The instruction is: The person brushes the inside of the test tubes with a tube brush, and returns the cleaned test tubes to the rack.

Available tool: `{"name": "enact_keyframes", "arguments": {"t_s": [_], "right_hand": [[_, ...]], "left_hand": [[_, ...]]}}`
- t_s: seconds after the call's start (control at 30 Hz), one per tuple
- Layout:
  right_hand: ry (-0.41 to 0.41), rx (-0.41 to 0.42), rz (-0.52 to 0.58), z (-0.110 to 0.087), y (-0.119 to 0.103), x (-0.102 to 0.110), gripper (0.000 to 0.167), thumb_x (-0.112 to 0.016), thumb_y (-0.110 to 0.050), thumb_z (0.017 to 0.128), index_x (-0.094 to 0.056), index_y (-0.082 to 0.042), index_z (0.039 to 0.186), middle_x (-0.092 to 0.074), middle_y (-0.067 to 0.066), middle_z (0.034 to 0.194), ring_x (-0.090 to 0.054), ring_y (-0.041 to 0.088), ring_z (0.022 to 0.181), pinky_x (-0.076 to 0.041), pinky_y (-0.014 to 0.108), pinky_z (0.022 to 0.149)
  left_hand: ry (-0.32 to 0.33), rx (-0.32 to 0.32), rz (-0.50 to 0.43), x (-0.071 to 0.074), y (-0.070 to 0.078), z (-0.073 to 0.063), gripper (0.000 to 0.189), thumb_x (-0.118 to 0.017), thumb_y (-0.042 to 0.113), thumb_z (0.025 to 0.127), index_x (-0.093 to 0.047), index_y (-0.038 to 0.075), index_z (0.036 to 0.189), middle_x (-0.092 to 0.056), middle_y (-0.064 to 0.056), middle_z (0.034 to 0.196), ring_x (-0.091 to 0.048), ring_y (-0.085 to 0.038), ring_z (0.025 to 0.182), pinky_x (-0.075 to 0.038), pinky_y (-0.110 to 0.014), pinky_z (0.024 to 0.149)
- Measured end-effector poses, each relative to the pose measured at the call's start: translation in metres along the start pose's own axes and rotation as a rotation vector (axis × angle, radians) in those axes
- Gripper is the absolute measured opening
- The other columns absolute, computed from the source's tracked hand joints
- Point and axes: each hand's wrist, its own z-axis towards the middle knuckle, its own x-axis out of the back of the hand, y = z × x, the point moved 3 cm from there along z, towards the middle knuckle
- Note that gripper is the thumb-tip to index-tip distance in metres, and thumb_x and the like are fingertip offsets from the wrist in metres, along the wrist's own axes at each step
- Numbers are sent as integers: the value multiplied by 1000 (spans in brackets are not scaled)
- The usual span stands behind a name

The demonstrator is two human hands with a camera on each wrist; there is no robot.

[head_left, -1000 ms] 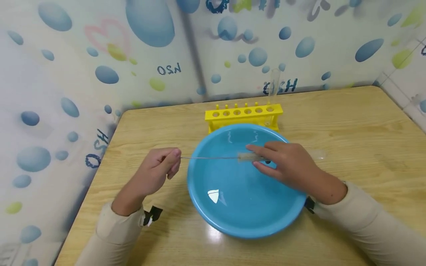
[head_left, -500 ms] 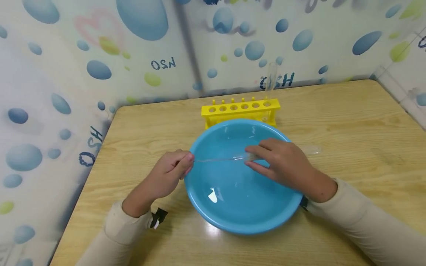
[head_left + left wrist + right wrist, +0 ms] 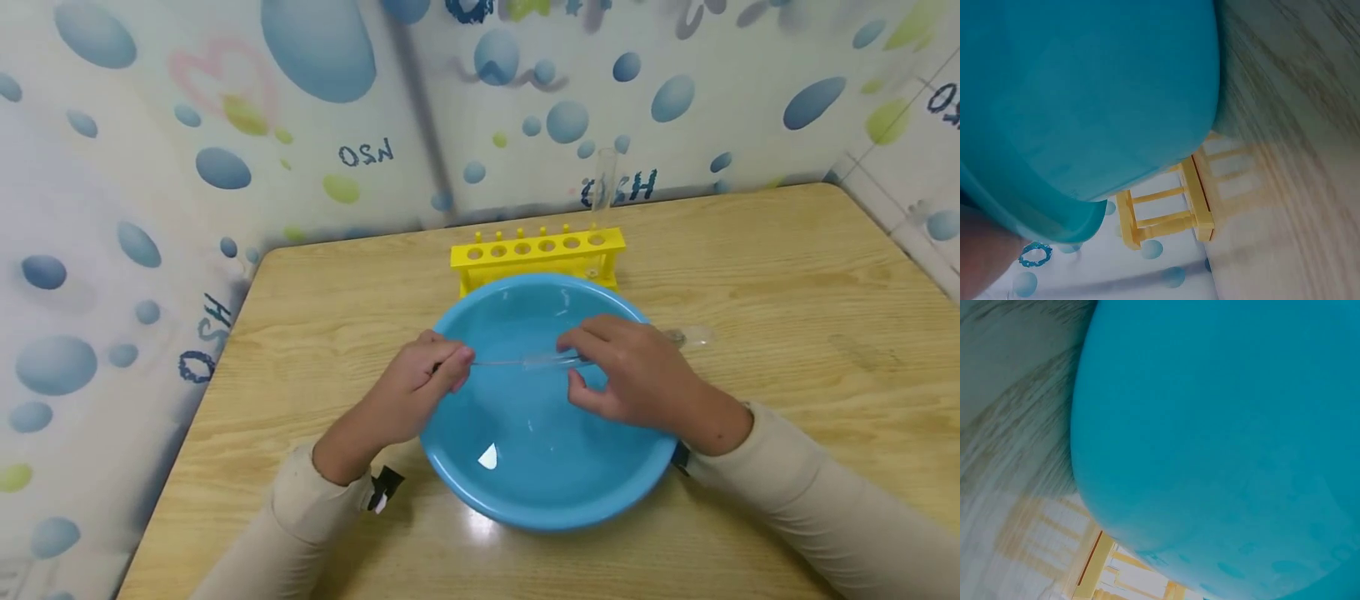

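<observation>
My left hand (image 3: 420, 379) pinches the thin wire handle (image 3: 497, 363) of a test tube brush at the basin's left side. That wire runs right into a clear test tube (image 3: 542, 362), which lies nearly level over the blue basin (image 3: 551, 525). Fingers of my right hand (image 3: 645, 375) curl round the tube's middle and hide part of it; the thumb stands a little lower. Past the knuckles, the brush's bristle head (image 3: 675, 336) shows inside the tube near its rounded end. In the left wrist view, part of a hand (image 3: 985, 250) appears beside the basin's rim.
A yellow test tube rack (image 3: 536, 248) stands right behind the basin. One clear tube (image 3: 604, 179) rises upright from its right end. The wooden table (image 3: 787, 333) meets a patterned wall (image 3: 420, 192) at the back. Both wrist views mostly show the basin's outer wall (image 3: 1210, 437).
My left hand has moved right, toward my right hand. The bristle head has slid from the tube's left end deep to its right end. My right hand has stayed nearly in place.
</observation>
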Motion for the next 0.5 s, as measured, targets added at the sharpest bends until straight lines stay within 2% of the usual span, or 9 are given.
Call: {"name": "enact_keyframes", "arguments": {"t_s": [0.3, 0.5], "right_hand": [[-22, 40, -1, 0, -1, -4, 32, -79, -23, 75, -72, -9, 104, -71, 3, 91, -65, 15, 80, -59, 32, 68], [-24, 80, 5, 1, -1, -2, 33, -78, -22, 77, -72, -8, 107, -70, 4, 92, -64, 16, 82, -58, 32, 70]], "left_hand": [[-33, 14, 52, -15, -3, 0, 37, -47, 18, 107, -50, 14, 70, -44, 8, 63, -43, -12, 74, -36, -32, 72], [-36, -49, 169, -19, -2, 3, 35, -51, 15, 105, -49, 16, 70, -41, 9, 59, -41, -5, 64, -35, -30, 73]]}}
